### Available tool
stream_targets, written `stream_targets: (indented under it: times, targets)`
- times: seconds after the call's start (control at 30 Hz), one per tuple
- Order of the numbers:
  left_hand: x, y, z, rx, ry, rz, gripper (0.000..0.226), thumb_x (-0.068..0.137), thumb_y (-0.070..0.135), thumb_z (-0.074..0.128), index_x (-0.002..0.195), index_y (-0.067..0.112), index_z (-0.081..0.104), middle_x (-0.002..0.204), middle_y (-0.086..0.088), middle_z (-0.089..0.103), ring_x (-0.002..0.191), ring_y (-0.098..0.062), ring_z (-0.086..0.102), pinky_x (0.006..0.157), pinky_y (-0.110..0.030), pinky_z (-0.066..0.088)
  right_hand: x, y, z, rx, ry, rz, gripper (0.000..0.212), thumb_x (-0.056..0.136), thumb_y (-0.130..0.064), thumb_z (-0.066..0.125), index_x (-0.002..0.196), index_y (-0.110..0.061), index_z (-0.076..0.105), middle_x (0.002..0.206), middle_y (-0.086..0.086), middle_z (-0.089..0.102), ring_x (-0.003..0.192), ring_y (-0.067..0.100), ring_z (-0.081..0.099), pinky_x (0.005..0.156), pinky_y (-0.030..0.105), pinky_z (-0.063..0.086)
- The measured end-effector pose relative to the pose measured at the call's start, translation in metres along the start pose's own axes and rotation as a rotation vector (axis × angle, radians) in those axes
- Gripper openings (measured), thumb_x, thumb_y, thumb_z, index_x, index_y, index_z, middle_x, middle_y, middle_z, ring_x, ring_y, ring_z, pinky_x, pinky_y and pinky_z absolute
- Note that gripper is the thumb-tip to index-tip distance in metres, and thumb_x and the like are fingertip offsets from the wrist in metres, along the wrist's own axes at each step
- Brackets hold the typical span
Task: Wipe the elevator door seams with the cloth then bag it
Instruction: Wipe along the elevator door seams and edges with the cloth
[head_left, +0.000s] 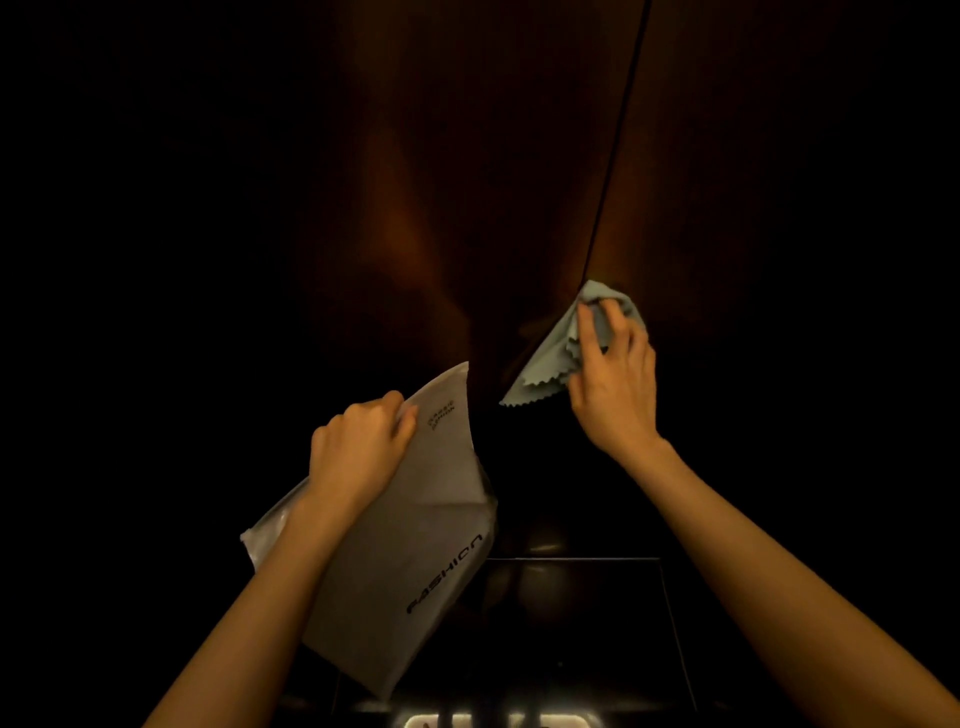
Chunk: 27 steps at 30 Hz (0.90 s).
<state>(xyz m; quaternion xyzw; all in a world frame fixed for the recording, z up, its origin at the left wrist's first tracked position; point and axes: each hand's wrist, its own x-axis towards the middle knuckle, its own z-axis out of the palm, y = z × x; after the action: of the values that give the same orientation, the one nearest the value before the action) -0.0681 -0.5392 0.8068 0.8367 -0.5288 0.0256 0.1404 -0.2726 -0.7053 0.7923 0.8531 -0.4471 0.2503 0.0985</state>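
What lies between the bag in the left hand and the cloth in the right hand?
In the head view, only dark door panel and the lower run of the door seam separate the bag from the cloth.

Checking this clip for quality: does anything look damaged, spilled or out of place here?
Nothing stands out. The right hand presses the cloth against the door seam, and the left hand holds the grey bag, creased but not visibly torn. The dim light hides the rest.
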Motion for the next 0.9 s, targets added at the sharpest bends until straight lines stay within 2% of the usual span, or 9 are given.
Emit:
stream_targets:
  times: [0.13,0.3,0.4,0.5,0.6,0.73,0.9]
  targets:
    - [-0.008,-0.013,0.029,-0.002,-0.033,-0.025,0.029,0.098,0.040,0.036,0.090,0.018,0.054,0.087,-0.006,0.063,0.080,-0.029,0.062,0.063,-0.034,0.045,-0.048,0.002,0.053,0.026,-0.151,0.012,0.080,0.075,-0.014,0.069,0.145,-0.006,0.031,0.144,0.021,0.034,0.119,0.042,0.046,0.091,0.050,0.045]
    - [-0.024,-0.036,0.082,-0.019,-0.062,-0.015,0.029,0.097,0.038,0.038,0.089,0.015,0.055,0.083,-0.006,0.062,0.075,-0.030,0.061,0.061,-0.034,0.045,-0.102,0.000,0.128,0.047,-0.284,0.061,0.082,0.074,-0.013,0.070,0.145,-0.007,0.029,0.146,0.020,0.033,0.127,0.040,0.042,0.092,0.051,0.046]
    - [-0.027,-0.050,0.126,0.000,-0.052,0.029,0.029,0.097,0.036,0.039,0.088,0.014,0.056,0.080,-0.007,0.061,0.068,-0.029,0.060,0.057,-0.035,0.048,-0.126,0.001,0.177,0.062,-0.229,0.077,0.082,0.072,-0.010,0.071,0.143,-0.006,0.031,0.144,0.019,0.031,0.122,0.042,0.045,0.089,0.052,0.048]
    - [-0.030,-0.060,0.173,0.035,-0.003,0.091,0.026,0.096,0.033,0.044,0.082,0.014,0.054,0.074,-0.006,0.059,0.061,-0.028,0.058,0.051,-0.030,0.039,-0.156,0.005,0.228,0.068,-0.162,0.077,0.081,0.070,-0.008,0.072,0.142,-0.005,0.035,0.141,0.015,0.026,0.117,0.044,0.049,0.086,0.052,0.048]
    - [-0.033,-0.069,0.233,0.063,0.036,0.136,0.025,0.096,0.034,0.044,0.082,0.016,0.053,0.073,-0.004,0.058,0.056,-0.025,0.056,0.049,-0.028,0.037,-0.191,0.011,0.291,0.070,-0.118,0.074,0.081,0.070,-0.009,0.072,0.142,-0.006,0.035,0.140,0.014,0.024,0.116,0.041,0.045,0.086,0.051,0.049]
    - [-0.042,-0.086,0.307,0.056,0.058,0.141,0.029,0.095,0.041,0.034,0.086,0.020,0.052,0.077,0.001,0.056,0.061,-0.020,0.054,0.052,-0.030,0.043,-0.232,0.017,0.369,0.088,-0.042,0.058,0.079,0.069,-0.007,0.071,0.140,-0.005,0.035,0.139,0.016,0.027,0.116,0.038,0.036,0.084,0.052,0.049]
    - [-0.059,-0.097,0.398,0.091,0.135,0.131,0.029,0.093,0.041,0.033,0.086,0.021,0.053,0.078,0.004,0.052,0.067,-0.020,0.056,0.055,-0.030,0.041,-0.276,0.020,0.461,0.133,0.105,0.059,0.076,0.072,-0.005,0.070,0.139,-0.006,0.033,0.137,0.017,0.027,0.116,0.040,0.034,0.085,0.054,0.048]
